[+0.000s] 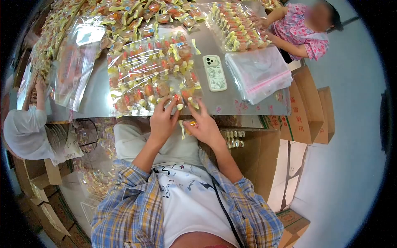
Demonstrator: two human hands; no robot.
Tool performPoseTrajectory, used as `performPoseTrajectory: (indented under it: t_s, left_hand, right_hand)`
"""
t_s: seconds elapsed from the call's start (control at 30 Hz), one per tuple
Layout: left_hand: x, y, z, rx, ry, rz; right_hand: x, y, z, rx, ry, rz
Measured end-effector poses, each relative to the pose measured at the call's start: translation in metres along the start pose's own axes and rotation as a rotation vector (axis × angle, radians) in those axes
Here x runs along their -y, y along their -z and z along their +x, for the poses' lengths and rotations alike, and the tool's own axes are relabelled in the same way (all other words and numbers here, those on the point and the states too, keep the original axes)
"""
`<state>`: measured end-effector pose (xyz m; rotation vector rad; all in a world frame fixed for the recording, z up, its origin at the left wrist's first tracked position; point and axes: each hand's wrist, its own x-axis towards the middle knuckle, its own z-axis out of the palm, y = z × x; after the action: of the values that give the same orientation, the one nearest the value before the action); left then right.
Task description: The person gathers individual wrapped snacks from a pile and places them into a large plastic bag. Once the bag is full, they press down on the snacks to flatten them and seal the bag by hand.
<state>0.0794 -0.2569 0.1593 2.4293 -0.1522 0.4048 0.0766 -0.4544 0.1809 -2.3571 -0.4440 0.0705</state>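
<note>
A large clear plastic bag (pixel 144 76) lies on the metal table in front of me, with rows of small yellow-wrapped snack packets inside. At its near edge, my left hand (pixel 162 122) has its fingers bent around a small wrapped snack packet (pixel 178 101). My right hand (pixel 205 127) is close beside it, with its fingertips on packets at the bag's edge. Another wrapped snack packet (pixel 182 129) with a yellow end pokes out under the right thumb, held against that hand. Exactly how the fingers grip is partly hidden.
A phone (pixel 215 73) and a stack of flat clear bags (pixel 258 74) lie to the right. Loose packets (pixel 128 20) are heaped at the back. Co-workers are at the far right (pixel 295 31) and left (pixel 27 130). Cardboard boxes (pixel 304 107) stand beside the table.
</note>
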Motion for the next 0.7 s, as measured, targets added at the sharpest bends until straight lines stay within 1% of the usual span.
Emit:
performPoseTrajectory:
  t_s: [0.03, 0.07, 0.13, 0.23, 0.27, 0.33, 0.43, 0.47, 0.53, 0.63, 0.67, 0.7]
  left_hand:
    - [0.001, 0.002, 0.0, 0.024, 0.048, -0.03]
    - [0.003, 0.001, 0.0, 0.003, 0.036, -0.011]
    - [0.008, -0.001, 0.002, -0.041, 0.016, 0.029]
    - [0.004, -0.001, 0.007, 0.054, 0.235, -0.105]
    - [0.005, -0.004, 0.009, 0.014, 0.211, -0.105]
    - [0.008, -0.01, 0.012, -0.069, 0.156, -0.105]
    - [0.008, -0.014, 0.015, -0.134, 0.138, -0.079]
    - [0.008, -0.012, 0.016, -0.12, 0.149, -0.083]
    - [0.007, -0.007, 0.017, -0.092, 0.175, -0.089]
    - [0.011, -0.014, 0.016, -0.166, 0.182, -0.106]
    - [0.005, -0.011, 0.02, -0.116, 0.253, -0.14]
    - [-0.002, -0.005, 0.024, -0.067, 0.324, -0.175]
  right_hand:
    - [0.001, 0.0, 0.001, 0.029, -0.017, 0.002]
    - [0.003, 0.0, 0.002, 0.058, -0.032, 0.005]
    - [0.008, 0.003, 0.006, 0.054, -0.033, 0.012]
    - [0.013, 0.006, 0.014, 0.032, -0.037, 0.05]
    - [0.014, 0.007, 0.018, 0.022, -0.036, 0.066]
    - [0.001, -0.003, 0.022, -0.034, 0.035, 0.022]
    - [0.0, -0.005, 0.024, -0.155, 0.085, 0.031]
    - [0.002, -0.005, 0.023, -0.197, 0.093, 0.049]
    - [-0.003, -0.008, 0.018, -0.166, 0.062, 0.02]
    - [0.002, -0.009, 0.009, -0.067, -0.049, -0.054]
    - [0.004, -0.008, 0.01, -0.031, -0.087, -0.087]
    - [0.002, -0.009, 0.012, -0.058, -0.069, -0.106]
